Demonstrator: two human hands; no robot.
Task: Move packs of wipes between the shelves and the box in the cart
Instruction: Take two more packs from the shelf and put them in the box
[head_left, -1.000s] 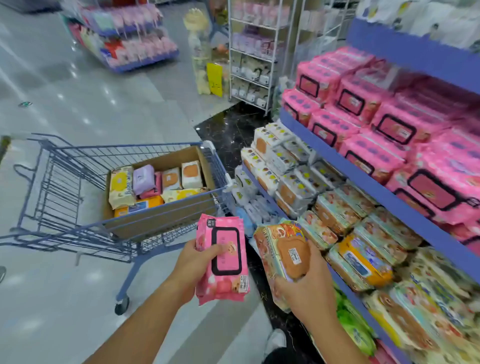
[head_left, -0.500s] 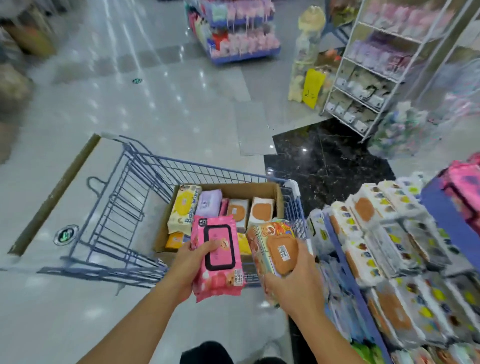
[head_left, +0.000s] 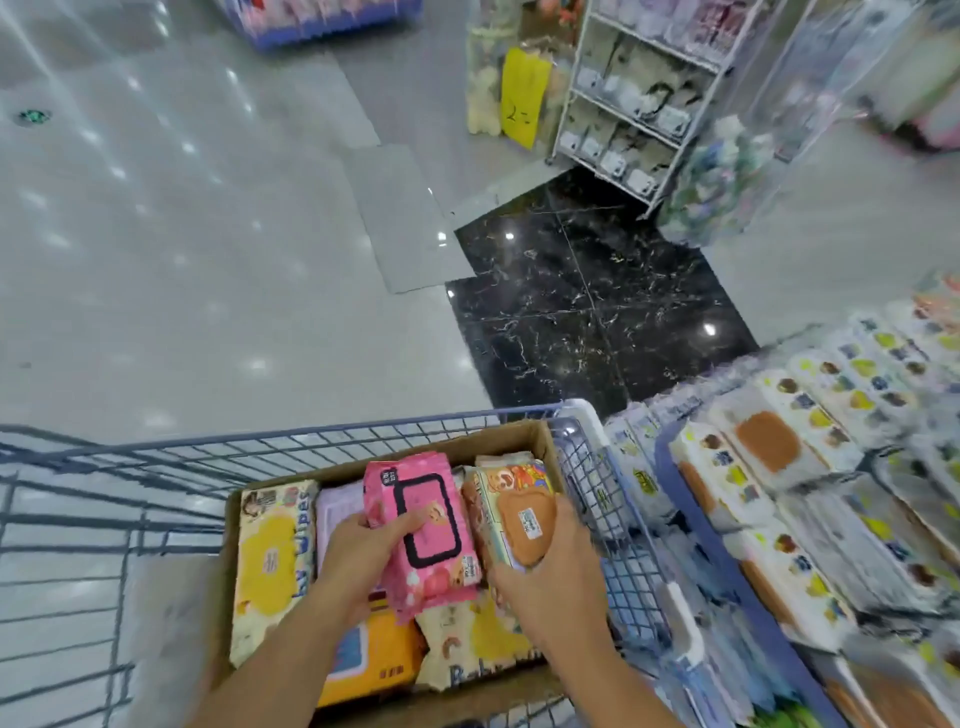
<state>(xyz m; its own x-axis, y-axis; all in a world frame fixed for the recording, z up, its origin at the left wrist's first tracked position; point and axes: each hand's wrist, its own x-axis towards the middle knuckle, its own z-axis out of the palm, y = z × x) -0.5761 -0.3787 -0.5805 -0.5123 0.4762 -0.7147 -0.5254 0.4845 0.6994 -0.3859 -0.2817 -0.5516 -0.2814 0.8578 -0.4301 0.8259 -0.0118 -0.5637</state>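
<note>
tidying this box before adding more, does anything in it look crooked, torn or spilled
Nothing looks torn or spilled. Packs in the cardboard box lie loosely at mixed angles, not in rows. The left hand holds a pink pack tilted over them; the right hand holds an orange-lidded pack near the box's right wall.

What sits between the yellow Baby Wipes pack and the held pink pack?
Head view: a pale lilac pack in the box, partly hidden under the left hand gripping the pink pack.
</note>
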